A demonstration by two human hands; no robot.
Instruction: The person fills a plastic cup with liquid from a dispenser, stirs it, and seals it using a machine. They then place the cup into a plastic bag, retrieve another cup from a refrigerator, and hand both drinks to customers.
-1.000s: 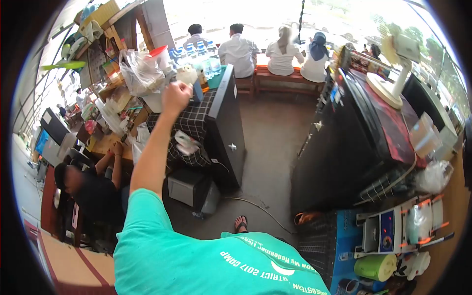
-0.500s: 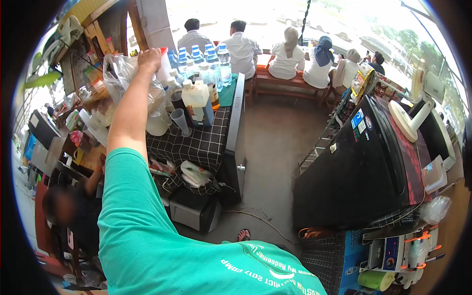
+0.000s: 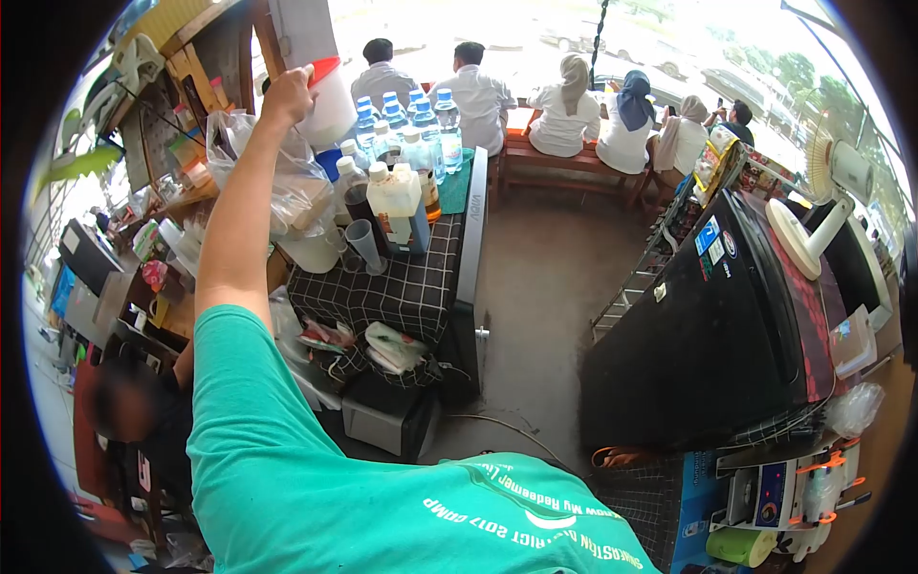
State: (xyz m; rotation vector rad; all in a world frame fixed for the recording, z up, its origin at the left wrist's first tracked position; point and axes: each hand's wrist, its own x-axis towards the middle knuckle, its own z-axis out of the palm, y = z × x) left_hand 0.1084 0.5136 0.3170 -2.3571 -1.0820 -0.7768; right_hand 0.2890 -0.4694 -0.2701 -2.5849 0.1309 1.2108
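One hand, the left (image 3: 287,99), curls nearly closed at the red rim of a white plastic tub (image 3: 332,107), apparently gripping it; holding it level would call for a firm pinch. The tub is just right of that hand, rim up, long axis near upright, water bottles (image 3: 448,132) farther right. The right hand is out of view, its state unknown.

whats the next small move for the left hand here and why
Probably lift the red-topped tub straight up: the left hand seems to grip its rim, and water bottles and a plastic bag crowd close around it.
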